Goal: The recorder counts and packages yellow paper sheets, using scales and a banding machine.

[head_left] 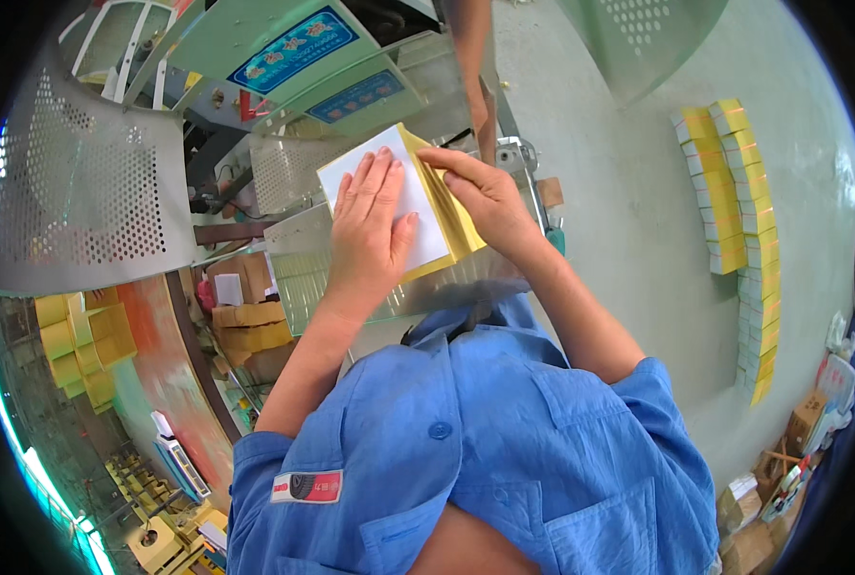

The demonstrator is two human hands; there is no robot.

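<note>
A white sheet or paper stack point(427, 230) lies tilted on the metal worktop in front of me, with yellow paper point(461, 225) along its right side and under its near edge. My left hand point(372, 216) rests flat on the white face, fingers stretched out and slightly apart. At the upper right edge, my right hand point(483, 196) is at the yellow paper, its index finger reaching along the fold and its thumb bent in beneath. The other fingers of that hand curl under and are partly hidden. How thick the stack is cannot be made out.
A perforated metal panel point(97, 182) and a pale green machine cover with a blue label point(293, 50) stand at the left and far side. Rows of yellow-and-white packs point(729, 192) line the floor at right. Yellow boxes point(87, 345) and cartons point(250, 331) sit at lower left.
</note>
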